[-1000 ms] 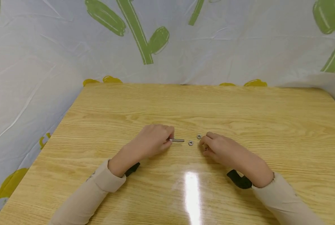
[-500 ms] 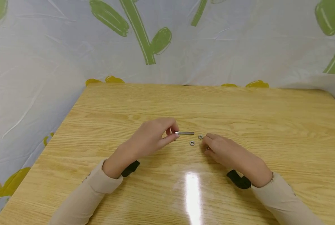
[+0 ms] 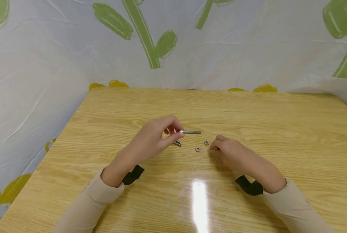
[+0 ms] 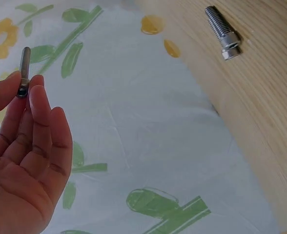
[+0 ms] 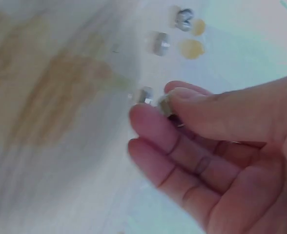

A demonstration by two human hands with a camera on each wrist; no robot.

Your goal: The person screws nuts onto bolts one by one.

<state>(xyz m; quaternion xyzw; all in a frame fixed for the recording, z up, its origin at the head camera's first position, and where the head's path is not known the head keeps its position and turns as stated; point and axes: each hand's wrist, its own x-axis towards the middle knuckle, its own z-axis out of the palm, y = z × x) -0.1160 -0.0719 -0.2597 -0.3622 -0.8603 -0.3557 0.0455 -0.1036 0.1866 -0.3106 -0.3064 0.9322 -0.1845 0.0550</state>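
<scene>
My left hand [image 3: 154,137] pinches a silver bolt [image 3: 192,132] by its head between thumb and fingertips. The shank points right, raised over the table, and the left wrist view shows a socket in its head. Below that hand, more bolts [image 3: 177,143] lie on the table, partly hidden by the fingers; the left wrist view shows them close together. My right hand [image 3: 234,150] pinches a small metal nut [image 5: 167,105] between thumb and forefinger, low over the table. Two hex nuts, a nearer one [image 3: 198,149] and a farther one [image 3: 207,142], lie left of its fingertips.
The wood-grain table [image 3: 220,113] reaches back to a pale hanging sheet [image 3: 234,48] printed with green stems and yellow flowers. A dark band [image 3: 133,175] sits under the left wrist, another dark band [image 3: 249,186] under the right. Light glares on the near tabletop.
My left hand has lifted the bolt up from the table, with more of its shank showing, and uncovered other bolts beneath. The right hand has stayed near the nuts and risen slightly.
</scene>
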